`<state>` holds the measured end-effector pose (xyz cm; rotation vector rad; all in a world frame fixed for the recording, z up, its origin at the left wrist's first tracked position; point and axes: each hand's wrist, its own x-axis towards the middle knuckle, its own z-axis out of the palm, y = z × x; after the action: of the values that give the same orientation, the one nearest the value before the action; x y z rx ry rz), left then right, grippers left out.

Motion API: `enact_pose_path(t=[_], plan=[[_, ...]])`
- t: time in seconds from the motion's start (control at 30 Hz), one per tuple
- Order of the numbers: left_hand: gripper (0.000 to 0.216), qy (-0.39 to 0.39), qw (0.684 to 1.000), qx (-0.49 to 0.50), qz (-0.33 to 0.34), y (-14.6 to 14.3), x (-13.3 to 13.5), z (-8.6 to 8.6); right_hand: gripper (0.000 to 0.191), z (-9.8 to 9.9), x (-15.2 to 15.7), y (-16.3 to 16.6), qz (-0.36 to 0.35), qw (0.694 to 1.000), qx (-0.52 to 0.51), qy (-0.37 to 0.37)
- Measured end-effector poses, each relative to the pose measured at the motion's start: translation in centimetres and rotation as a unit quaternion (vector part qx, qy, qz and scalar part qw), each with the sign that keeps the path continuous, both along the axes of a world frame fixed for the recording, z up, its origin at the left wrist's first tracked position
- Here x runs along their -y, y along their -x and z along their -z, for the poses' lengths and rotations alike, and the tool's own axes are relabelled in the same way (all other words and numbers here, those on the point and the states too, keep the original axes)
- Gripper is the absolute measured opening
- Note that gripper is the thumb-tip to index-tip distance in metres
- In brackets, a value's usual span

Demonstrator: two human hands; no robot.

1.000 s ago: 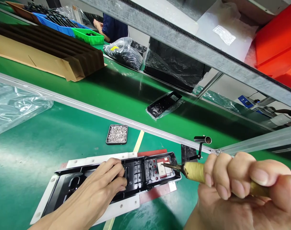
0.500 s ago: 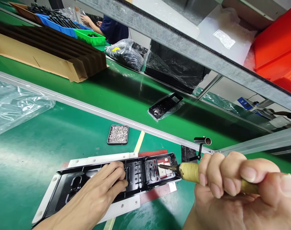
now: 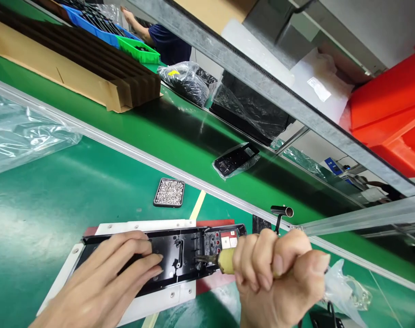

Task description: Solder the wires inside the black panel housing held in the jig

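Note:
A long black plastic housing (image 3: 180, 253) lies in a white fixture plate (image 3: 159, 303) on the green bench. My left hand (image 3: 111, 278) rests flat on the housing's left part, fingers stretched out and pressing it down. My right hand (image 3: 279, 278) is wrapped in a fist round the yellow-taped handle of a soldering iron (image 3: 224, 262). The iron's dark tip touches the housing near its middle, just left of the end pocket with red dots and a white label (image 3: 227, 240).
A small black tray of silver screws (image 3: 169, 192) sits beyond the fixture. A bagged black part (image 3: 235, 159) lies on the conveyor belt. A metal iron stand (image 3: 281, 212) is at right. Clear plastic sheeting (image 3: 23, 136) lies at left. A person in a blue top (image 3: 169, 43) works far off.
My right hand has drawn in and to the left, carrying the iron's tip from the end pocket toward the housing's middle. My left hand slid left along the housing. The view tilted.

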<state>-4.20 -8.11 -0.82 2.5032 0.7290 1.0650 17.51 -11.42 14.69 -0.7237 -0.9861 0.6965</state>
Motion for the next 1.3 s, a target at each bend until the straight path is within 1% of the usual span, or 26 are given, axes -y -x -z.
enact_pose_path(t=[0.07, 0.13, 0.33, 0.53, 0.6, 0.7, 0.77, 0.8, 0.9, 0.93, 1.0, 1.1, 1.2, 1.3], plan=[[0.028, 0.002, 1.0, 0.016, -0.018, -0.2, 0.0, -0.1, 0.068, 0.2, -0.2, 1.1, -0.037, 0.999, 0.002, 0.021], [0.029, 0.005, 0.999, 0.032, -0.035, -0.3, 0.0, -0.1, 0.069, 0.5, -0.3, 2.1, -0.055, 0.998, -0.003, 0.04], [0.031, 0.014, 0.995, 0.064, -0.074, 0.1, 0.5, 0.0, 0.07, 1.2, -0.6, 3.6, -0.035, 0.997, -0.016, 0.073], [0.033, 0.017, 0.991, 0.079, -0.109, 0.4, 0.7, -0.6, 0.066, 1.3, -0.8, 4.3, -0.018, 0.997, 0.013, 0.075], [0.033, 0.017, 0.989, 0.082, -0.123, 1.0, 0.6, -0.5, 0.065, 1.3, -0.9, 4.4, -0.022, 0.997, 0.032, 0.073], [0.029, 0.017, 0.987, 0.08, -0.141, 2.5, 0.6, 0.2, 0.065, 1.3, -1.1, 4.5, -0.026, 0.996, 0.043, 0.073], [0.018, 0.005, 0.988, 0.069, -0.135, 3.6, 0.4, 0.7, 0.066, 1.2, -1.2, 4.5, -0.027, 0.996, 0.038, 0.077], [0.017, -0.009, 0.99, 0.063, -0.123, 4.0, 0.3, 0.8, 0.067, 1.2, -1.3, 4.6, -0.028, 0.996, 0.036, 0.079], [0.032, -0.053, 0.993, 0.063, -0.084, 4.7, 0.0, 0.8, 0.067, 1.2, -1.4, 4.7, -0.032, 0.996, 0.038, 0.076], [0.034, -0.058, 0.993, 0.067, -0.076, 4.7, -0.1, 0.7, 0.066, 1.2, -1.4, 4.7, -0.03, 0.996, 0.041, 0.076], [0.033, -0.051, 0.994, 0.067, -0.072, 4.6, -0.1, 0.3, 0.065, 1.3, -1.5, 4.7, -0.024, 0.996, 0.048, 0.076], [0.04, -0.03, 0.995, 0.062, -0.073, 4.4, 0.2, 0.0, 0.064, 1.4, -1.6, 4.6, -0.022, 0.995, 0.057, 0.077], [0.045, -0.035, 0.995, 0.063, -0.075, 4.4, 0.2, 0.1, 0.061, 1.5, -1.4, 4.5, -0.03, 0.994, 0.067, 0.076], [0.037, -0.042, 0.994, 0.07, -0.076, 4.3, 0.1, 0.2, 0.059, 1.7, -1.3, 4.4, -0.028, 0.994, 0.064, 0.082]])
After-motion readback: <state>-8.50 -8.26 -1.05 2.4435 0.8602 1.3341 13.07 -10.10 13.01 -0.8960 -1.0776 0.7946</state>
